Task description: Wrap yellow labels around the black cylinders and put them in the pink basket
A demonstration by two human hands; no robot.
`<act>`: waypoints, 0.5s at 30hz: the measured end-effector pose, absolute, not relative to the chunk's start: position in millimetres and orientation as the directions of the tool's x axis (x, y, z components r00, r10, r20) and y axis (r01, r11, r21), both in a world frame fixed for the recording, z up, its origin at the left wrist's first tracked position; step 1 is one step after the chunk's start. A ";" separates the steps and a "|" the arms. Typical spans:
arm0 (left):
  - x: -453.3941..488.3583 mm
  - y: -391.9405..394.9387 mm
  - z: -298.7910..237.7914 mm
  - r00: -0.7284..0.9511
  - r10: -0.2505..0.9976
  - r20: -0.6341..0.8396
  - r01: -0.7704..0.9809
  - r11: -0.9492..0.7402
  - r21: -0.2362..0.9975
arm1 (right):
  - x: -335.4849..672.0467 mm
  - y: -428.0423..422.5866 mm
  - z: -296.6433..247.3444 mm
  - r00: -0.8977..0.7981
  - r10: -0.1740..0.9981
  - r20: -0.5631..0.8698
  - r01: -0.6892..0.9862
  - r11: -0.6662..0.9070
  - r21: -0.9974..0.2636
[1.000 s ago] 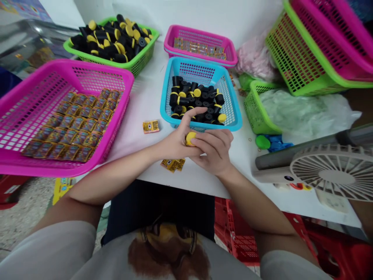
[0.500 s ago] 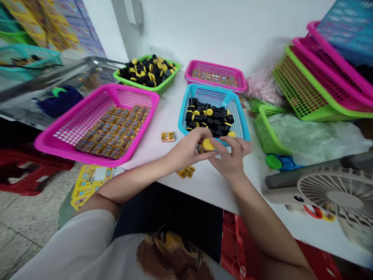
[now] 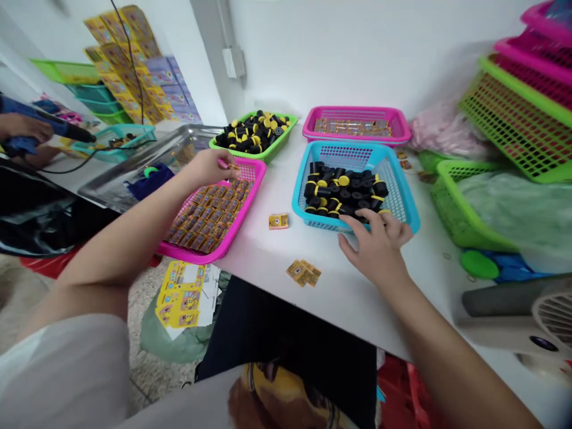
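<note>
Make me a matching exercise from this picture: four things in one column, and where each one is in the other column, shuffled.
Things:
1. left hand
2. right hand
3. single yellow packet
4. round green lid

Places:
A. on the table between the near pink basket and the blue basket
B. at the blue basket's front rim
C. over the near pink basket's far end
D. on the table in front of the green basket holding the plastic bag

Pairs: 1-C, 2-B, 3-A, 4-D

One blue basket (image 3: pixel 348 154), one fan (image 3: pixel 543 322)
</note>
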State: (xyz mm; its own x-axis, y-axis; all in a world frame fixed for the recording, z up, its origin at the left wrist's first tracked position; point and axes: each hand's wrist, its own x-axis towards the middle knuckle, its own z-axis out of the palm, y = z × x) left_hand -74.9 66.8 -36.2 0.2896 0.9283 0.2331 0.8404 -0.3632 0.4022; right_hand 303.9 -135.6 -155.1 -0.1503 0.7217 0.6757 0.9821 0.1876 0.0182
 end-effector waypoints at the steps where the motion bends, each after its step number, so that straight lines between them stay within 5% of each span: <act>1: -81.6 87.9 -42.5 0.229 0.950 0.211 0.878 -0.296 0.377 | 303.6 -134.8 -155.9 -0.146 0.729 0.669 0.983 0.185 0.012; 10: -107.6 119.4 -95.2 0.296 0.946 0.130 0.924 -0.318 0.213 | 304.6 -132.0 -151.8 -0.120 0.757 0.642 0.978 0.203 -0.057; 15: -102.5 113.6 -83.5 0.441 0.881 0.172 0.891 -0.453 0.039 | 301.6 -126.0 -131.7 0.076 0.814 0.575 0.965 0.086 -0.249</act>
State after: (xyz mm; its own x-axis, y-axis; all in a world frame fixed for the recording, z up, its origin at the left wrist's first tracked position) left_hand -102.5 113.6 -83.5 0.4407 0.8811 0.1716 0.8906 -0.4531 0.0392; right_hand 301.6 -126.0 -131.7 0.0759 0.8145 0.5752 0.9646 0.0861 -0.2492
